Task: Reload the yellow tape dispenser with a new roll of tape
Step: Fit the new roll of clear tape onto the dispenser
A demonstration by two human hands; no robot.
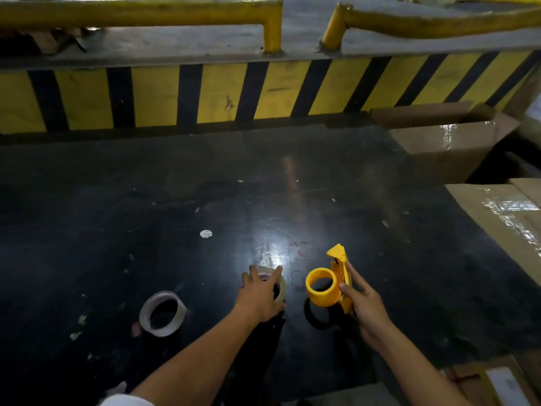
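Yellow tape dispenser [330, 284], upright in right hand [366, 303], nose pointing away.

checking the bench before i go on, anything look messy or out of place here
Mostly litter: pale scraps and a round white sticker are scattered over the black table. A second tape roll lies loose at left, apart from the roll under the left hand. The dispenser looks intact.

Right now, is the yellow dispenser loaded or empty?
Empty: the dispenser, held by the right hand, shows a bare hub. The left hand covers a tape roll.
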